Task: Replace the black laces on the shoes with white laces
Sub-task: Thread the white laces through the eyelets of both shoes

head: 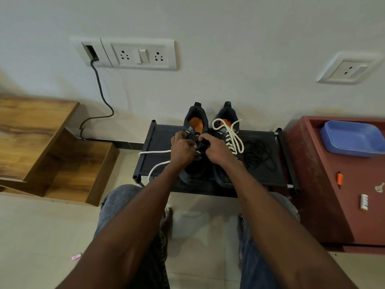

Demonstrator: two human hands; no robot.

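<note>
Lacing underway on left shoe [195, 130], on the black rack [164, 136] against right shoe [227, 130], which is already white-laced. Left hand [182, 150] and right hand [216, 150], each grip pinching white lace [155, 152] at the eyelets. Risk: its slack off the rack's left edge may snag; skipped eyelet likely. Black laces [259, 154] lie right of the shoes.

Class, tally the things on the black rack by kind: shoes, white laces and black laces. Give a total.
Shoes: 2, left shoe and right shoe
White laces: 2, one in the right shoe, one trailing off the rack
Black laces: 1 loose tangle; strands cannot be counted
Total: 5
</note>
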